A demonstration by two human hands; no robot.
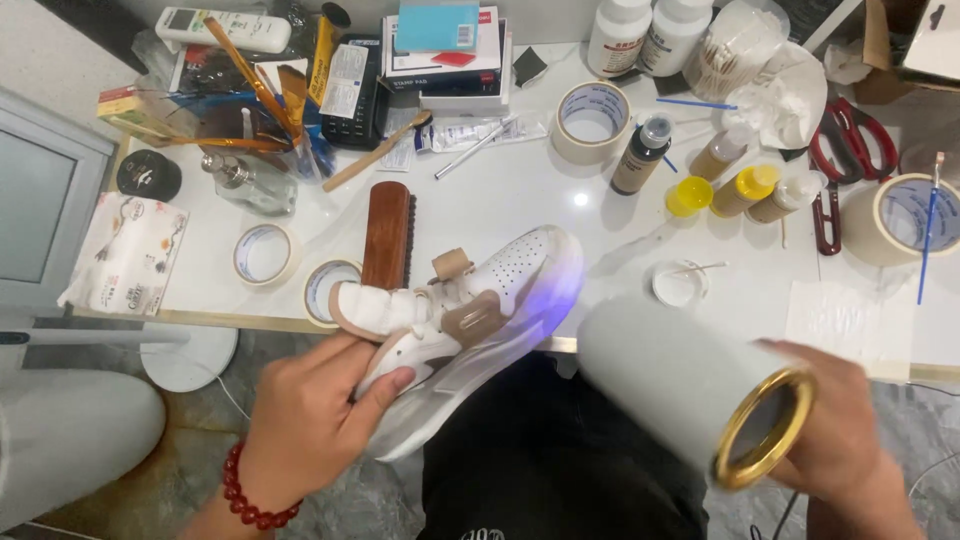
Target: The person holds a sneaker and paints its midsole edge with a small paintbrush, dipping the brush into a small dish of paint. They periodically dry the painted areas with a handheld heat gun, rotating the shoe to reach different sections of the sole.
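Two hands at work in the single head view, both over the lap at the near edge of a crowded white table (620, 215). Left hand (315, 420), red bead bracelet (245, 495) at the wrist, pinches a white sneaker (470, 320) by its heel end: thumb pressed across the side wall, other fingers curled underneath, mostly hidden. Sneaker lies tilted, toe pointing up and away from the fingers, tan strap and loop just beyond the thumb tip. Right hand (835, 430) wraps a white cylindrical dryer (690, 390) with a gold ring at its near end; fingers closed round the barrel near that ring, fingertips themselves out of sight. Far end of the barrel points at the sneaker's toe, with violet light on the sole there. Risks, as judgement: the grip holds only the heel end, so the toe hangs unsupported, and the sneaker could swing or drop if the thumb eases. Barrel mouth sits near the toe; too much time on one spot might overheat glue or sole. Beyond the sneaker's toe, further from the fingers, stand a wooden brush (388, 235), tape rolls (265, 255) and small bottles (745, 190); a wide sweep of either hand could knock these over.
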